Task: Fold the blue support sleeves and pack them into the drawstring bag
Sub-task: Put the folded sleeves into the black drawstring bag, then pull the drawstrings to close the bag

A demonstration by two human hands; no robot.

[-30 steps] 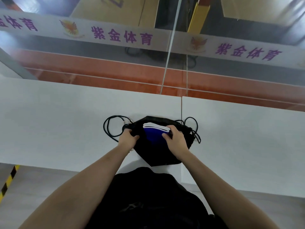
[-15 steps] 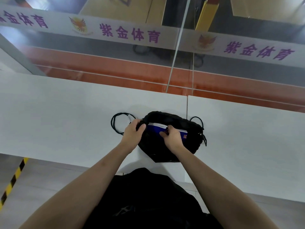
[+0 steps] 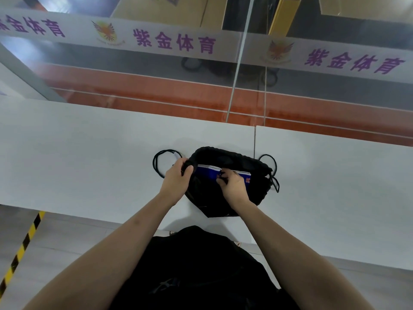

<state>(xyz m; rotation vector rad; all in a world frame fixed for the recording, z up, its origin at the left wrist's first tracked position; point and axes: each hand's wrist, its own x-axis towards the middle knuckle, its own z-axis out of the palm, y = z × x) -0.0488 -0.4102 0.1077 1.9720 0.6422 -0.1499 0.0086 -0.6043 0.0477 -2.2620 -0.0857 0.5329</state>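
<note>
A black drawstring bag (image 3: 225, 157) lies on the white table (image 3: 89, 157) right in front of me, its mouth facing away. The folded blue support sleeves (image 3: 206, 174) with white edging sit mostly inside the mouth, only a strip showing. My left hand (image 3: 177, 180) grips the left rim of the bag's opening. My right hand (image 3: 233, 186) is closed on the near rim of the bag, over the sleeves. Black cord loops (image 3: 159, 162) stick out on both sides of the bag.
A seam (image 3: 254, 139) splits the table into two white panels just behind the bag. Beyond the far edge runs a glass barrier with a white banner (image 3: 174, 41) of purple characters. A yellow-black floor stripe (image 3: 22, 247) lies at the lower left.
The blue sleeves have sunk deeper into the bag, with much less blue showing. Both hands have pulled the bag's rim up around them.
</note>
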